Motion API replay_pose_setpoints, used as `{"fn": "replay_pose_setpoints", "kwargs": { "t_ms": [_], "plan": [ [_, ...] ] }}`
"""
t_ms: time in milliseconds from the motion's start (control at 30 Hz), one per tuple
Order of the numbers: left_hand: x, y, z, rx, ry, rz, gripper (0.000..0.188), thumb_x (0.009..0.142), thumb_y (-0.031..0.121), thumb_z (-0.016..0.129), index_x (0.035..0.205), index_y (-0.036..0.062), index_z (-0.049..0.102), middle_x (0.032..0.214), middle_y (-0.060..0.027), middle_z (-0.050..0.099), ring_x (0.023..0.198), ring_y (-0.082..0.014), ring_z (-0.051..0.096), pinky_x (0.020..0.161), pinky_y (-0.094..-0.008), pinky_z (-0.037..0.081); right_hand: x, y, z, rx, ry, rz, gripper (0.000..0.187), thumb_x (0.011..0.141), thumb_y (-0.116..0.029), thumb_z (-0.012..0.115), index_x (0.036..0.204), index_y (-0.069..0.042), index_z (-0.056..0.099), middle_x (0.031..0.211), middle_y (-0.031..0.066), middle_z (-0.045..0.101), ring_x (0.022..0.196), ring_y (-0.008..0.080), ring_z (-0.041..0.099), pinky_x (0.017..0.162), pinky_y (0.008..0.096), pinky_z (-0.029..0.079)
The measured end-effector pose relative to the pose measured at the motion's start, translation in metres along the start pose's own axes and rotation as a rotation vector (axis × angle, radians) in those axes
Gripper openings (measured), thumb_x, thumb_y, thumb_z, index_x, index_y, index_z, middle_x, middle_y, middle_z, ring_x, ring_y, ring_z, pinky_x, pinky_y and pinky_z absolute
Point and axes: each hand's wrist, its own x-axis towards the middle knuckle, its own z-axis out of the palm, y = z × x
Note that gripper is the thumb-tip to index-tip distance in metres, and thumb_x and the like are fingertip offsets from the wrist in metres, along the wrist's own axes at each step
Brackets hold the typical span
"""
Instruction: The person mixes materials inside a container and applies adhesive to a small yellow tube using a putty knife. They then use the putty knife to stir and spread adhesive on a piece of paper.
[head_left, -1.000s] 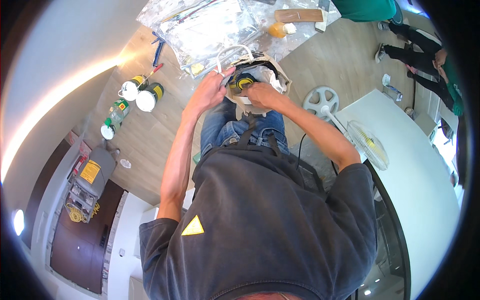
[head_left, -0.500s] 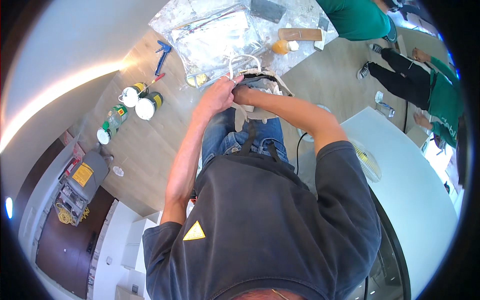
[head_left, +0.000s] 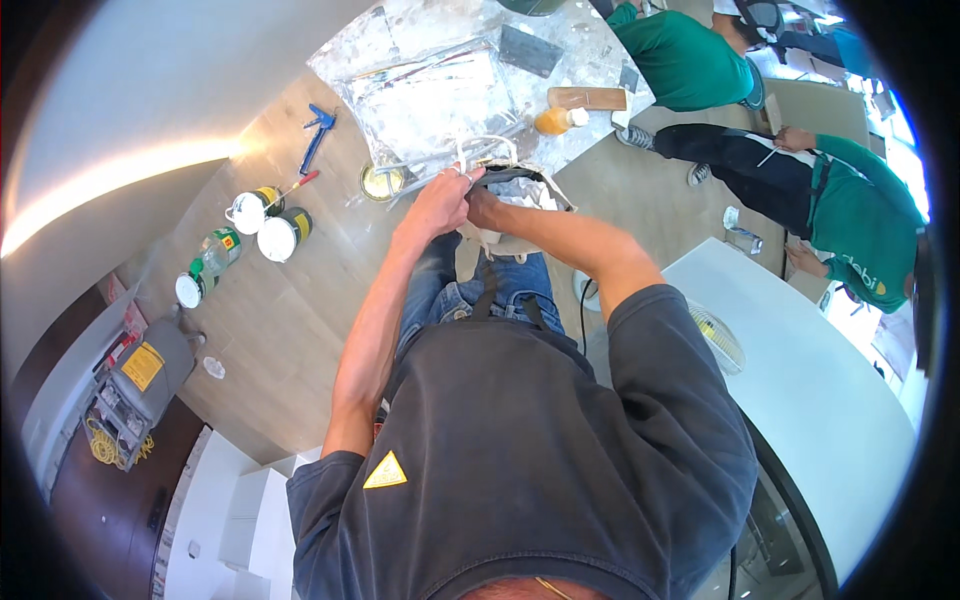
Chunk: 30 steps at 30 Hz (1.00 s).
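Note:
A cream cloth bag [head_left: 515, 246] with pale loop handles and a dark lining hangs open in front of my jeans, by the near edge of a stained worktable [head_left: 592, 45]. My left hand [head_left: 440, 204] is closed on the bag's left rim, its fingers pinching the edge near a handle. Into the bag's mouth reaches my right hand [head_left: 482, 208]; its fingers are hidden inside. Crumpled whitish material [head_left: 525, 192] shows in the opening beside my right wrist.
On the worktable are an orange bottle [head_left: 552, 121], a wooden block [head_left: 588, 98] and a dark flat pad [head_left: 530, 50]. A blue caulking gun [head_left: 318, 138], tubs [head_left: 278, 240] and a plastic bottle [head_left: 218, 248] occupy the floor at left. Right: a white counter [head_left: 800, 320], a fan [head_left: 716, 338], people in green [head_left: 690, 60].
My view has shifted a little. Both hands keep their places at the bag. At right, the person in dark trousers has come nearer the table.

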Motion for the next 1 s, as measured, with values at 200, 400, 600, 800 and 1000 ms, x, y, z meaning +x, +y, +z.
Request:
{"fn": "replay_pose_setpoints", "kwargs": {
  "t_ms": [200,400,600,800,1000],
  "plan": [
    [-0.003,-0.003,-0.001,-0.043,-0.007,0.018,0.06,0.075,-0.005,0.046,0.134,0.0034,0.056,0.112,-0.0321,0.057,0.113,-0.0444,0.053,0.101,-0.046,0.041,-0.013,0.002,-0.001,-0.047,-0.001,-0.001,0.027,0.086,-0.018,0.055,0.106,-0.01,0.07,0.111,0.0143,0.069,0.107,0.0281,0.065,0.089,0.0428,0.05],
    [-0.007,-0.001,-0.005,-0.045,0.034,0.091,0.06,0.074,-0.005,0.047,0.132,0.0047,0.058,0.115,-0.0306,0.057,0.109,-0.0427,0.054,0.099,-0.0455,0.042,-0.016,0.004,-0.017,0.104,-0.043,0.04,0.027,0.089,-0.019,0.053,0.109,-0.007,0.067,0.114,0.0156,0.068,0.107,0.0302,0.065,0.087,0.0437,0.052],
    [-0.01,-0.01,-0.012,-0.047,0.064,0.059,0.057,0.074,-0.002,0.05,0.13,0.0078,0.061,0.113,-0.0283,0.057,0.107,-0.042,0.055,0.096,-0.045,0.044,-0.054,-0.017,-0.045,0.206,0.474,0.024,0.016,0.09,-0.012,0.053,0.102,-0.005,0.061,0.101,0.0131,0.065,0.099,0.0323,0.063,0.079,0.0438,0.053],
    [-0.004,-0.029,-0.019,-0.143,0.065,0.079,0.056,0.077,-0.001,0.05,0.131,0.0107,0.062,0.092,-0.0198,0.056,0.085,-0.0327,0.056,0.08,-0.0402,0.046,-0.106,-0.055,-0.096,0.473,0.896,0.216,0.014,0.087,-0.009,0.062,0.1,-0.004,0.065,0.095,0.01,0.067,0.087,0.0271,0.066,0.074,0.0359,0.053],
    [-0.011,0.001,-0.041,-0.281,0.25,0.049,0.028,0.096,0.014,0.053,0.119,0.0062,0.068,0.09,-0.0135,0.062,0.078,-0.0232,0.06,0.072,-0.035,0.049,-0.15,-0.039,-0.126,1.257,1.062,0.521,0.017,0.091,-0.007,0.065,0.106,-0.001,0.068,0.089,0.0063,0.071,0.08,0.0121,0.067,0.074,0.0267,0.054]
  ]
}}
